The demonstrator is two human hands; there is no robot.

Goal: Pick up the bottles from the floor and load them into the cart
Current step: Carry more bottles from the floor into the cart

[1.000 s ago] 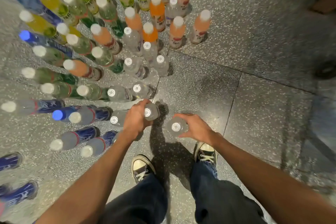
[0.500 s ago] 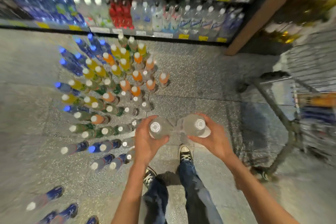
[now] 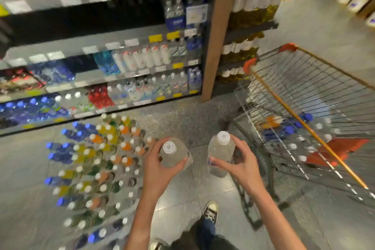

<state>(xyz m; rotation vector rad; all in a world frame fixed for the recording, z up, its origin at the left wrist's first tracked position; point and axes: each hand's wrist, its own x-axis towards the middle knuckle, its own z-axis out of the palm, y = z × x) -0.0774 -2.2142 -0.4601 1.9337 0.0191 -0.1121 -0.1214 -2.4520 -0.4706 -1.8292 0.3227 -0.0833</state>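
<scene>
Two clear bottles are off the floor, one per hand. My left hand (image 3: 157, 168) has its fingers wrapped round the left bottle (image 3: 175, 155), white cap facing up at me. My right hand (image 3: 242, 165) grips the right bottle (image 3: 220, 155) round its body, thumb on the near side, fingers on the far side, cap tipped a bit away. Both bottles are held side by side in mid-air, apart from each other, above the speckled floor (image 3: 182, 126).

To my right stands the cart (image 3: 304, 119), a wire basket w/ orange rim & corner caps. It already has bottles lying in the bottom (blue-capped ones, an orange one, some w/ white caps; blurred, so can't count them). The right bottle is near the cart's left side but outside it.

On the floor to my left is the group of standing bottles (image 3: 97, 168): blue, yellow, orange, green & clear. Store shelves (image 3: 113, 75) of drinks run behind them. My sneaker (image 3: 210, 210) shows below, betw. my arms.
</scene>
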